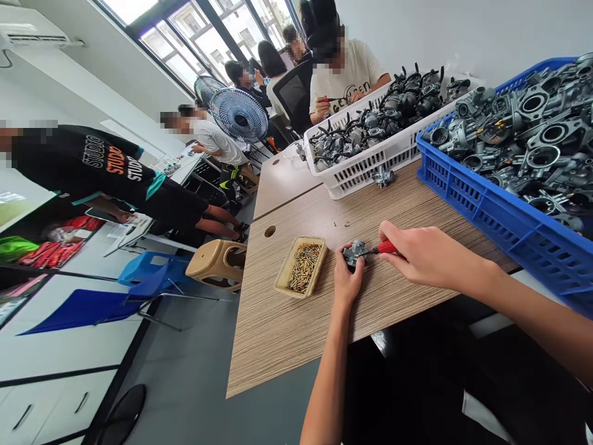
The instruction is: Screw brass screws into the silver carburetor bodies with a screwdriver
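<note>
Head view, looking down the table. Small cast-metal carb (354,252), grey and knobbly, gripped over wood-grain table (296,334) near its edge by L hand (347,278), fingers closed round it from below, no gap left. R hand (419,250) shut in a fist on red plastic screwdriver (386,248), thin steel shaft held near flat, long axis pointing L across table, tip at top of carb. Carb's own long axis hard to tell, fingers in the way. Just beside L hand, shallow tan tray (283,279) heaped w/ small brass screws (303,267). Further up, white slotted basket (365,164) packed w/ black-capped carbs (384,117), one loose carb (382,177) nearby on table. To R, blue plastic crate (463,198) piled w/ bare silver carb bodies (532,130). At far end, seated person (343,80) in cream tee.
</note>
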`<state>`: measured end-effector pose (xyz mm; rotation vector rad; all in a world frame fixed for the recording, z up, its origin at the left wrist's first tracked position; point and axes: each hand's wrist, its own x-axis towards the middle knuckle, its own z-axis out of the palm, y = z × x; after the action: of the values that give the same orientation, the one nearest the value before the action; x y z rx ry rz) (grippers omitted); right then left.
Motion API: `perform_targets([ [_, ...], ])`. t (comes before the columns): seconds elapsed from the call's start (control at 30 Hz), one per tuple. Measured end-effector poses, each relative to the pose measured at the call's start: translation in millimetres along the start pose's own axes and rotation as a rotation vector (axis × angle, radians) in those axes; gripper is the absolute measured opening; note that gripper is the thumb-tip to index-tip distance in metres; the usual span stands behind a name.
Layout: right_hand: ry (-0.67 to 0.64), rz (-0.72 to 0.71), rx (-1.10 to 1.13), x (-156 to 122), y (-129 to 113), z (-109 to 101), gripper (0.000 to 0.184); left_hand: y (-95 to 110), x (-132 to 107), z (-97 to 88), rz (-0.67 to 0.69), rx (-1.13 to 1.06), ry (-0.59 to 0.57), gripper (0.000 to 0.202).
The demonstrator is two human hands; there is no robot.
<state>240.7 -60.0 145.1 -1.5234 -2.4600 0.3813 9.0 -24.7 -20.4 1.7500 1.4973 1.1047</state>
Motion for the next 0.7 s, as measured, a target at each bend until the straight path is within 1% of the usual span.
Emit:
perform_targets([
  [0.17,-0.013,0.054,-0.049,0.6,-0.8,-0.6,0.011,-1.4,-0.3,0.3,0.01,0.0,0.002,0.038],
  [0.43,-0.033,0.067,-0.054,1.7,-1.2,-1.7,0.012,-1.1,0.1,0.2,0.014,0.002,0.002,0.038],
  [0.7,-0.016,0.072,-0.084,2.1,0.1,0.6,0.015,-1.7,-0.3,0.1,0.008,0.003,0.0,0.038],
])
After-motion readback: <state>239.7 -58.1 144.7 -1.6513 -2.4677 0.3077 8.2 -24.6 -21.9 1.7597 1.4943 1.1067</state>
